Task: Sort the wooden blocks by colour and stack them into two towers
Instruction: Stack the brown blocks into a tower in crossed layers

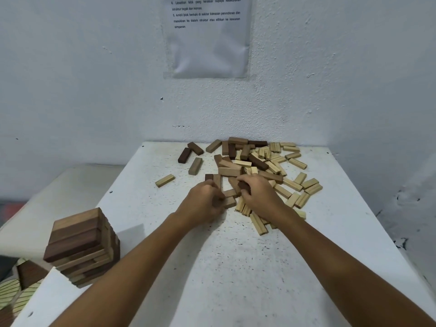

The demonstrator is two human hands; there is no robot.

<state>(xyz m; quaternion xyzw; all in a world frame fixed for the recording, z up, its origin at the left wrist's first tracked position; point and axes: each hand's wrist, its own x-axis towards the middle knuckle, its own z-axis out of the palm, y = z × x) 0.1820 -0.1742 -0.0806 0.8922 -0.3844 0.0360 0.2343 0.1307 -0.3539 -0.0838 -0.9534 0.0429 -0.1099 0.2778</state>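
A loose pile of wooden blocks (pixel 257 166), dark brown and pale mixed, lies at the far right of the white table (pixel 212 267). A tower of dark brown blocks (pixel 82 244) stands at the table's near left edge. My left hand (pixel 205 201) is at the pile's near edge, fingers closed around brown blocks (pixel 230 201). My right hand (pixel 259 194) rests on the pile beside it, curled over a dark brown block (pixel 243 185). Pale blocks (pixel 258 223) lie under my right wrist.
A few stray blocks lie apart at the far left of the pile: two dark ones (pixel 191 151), a mid-brown one (pixel 195 166) and a pale one (pixel 165 180). The wall stands right behind the table with a printed sheet (pixel 207 36). Striped objects (pixel 11 296) sit below the table's left corner.
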